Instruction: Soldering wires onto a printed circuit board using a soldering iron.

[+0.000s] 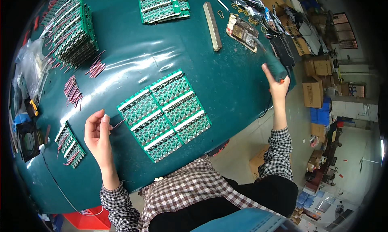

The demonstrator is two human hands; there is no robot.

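A panel of green circuit boards point(165, 114) lies flat on the dark green table point(226, 82) in front of me. My left hand point(98, 133) pinches a thin red wire piece point(118, 124) whose tip points at the panel's left edge. My right hand point(278, 83) is stretched out to the table's right edge, closed on the dark green handle of a soldering iron point(275, 68).
A tall stack of green boards point(72, 30) stands at the back left, with loose red wire pieces point(96, 67) beside it. Another small panel point(70, 145) lies left of my hand. More boards point(163, 5), a metal bar point(212, 26) and cardboard boxes point(313, 92) sit farther off.
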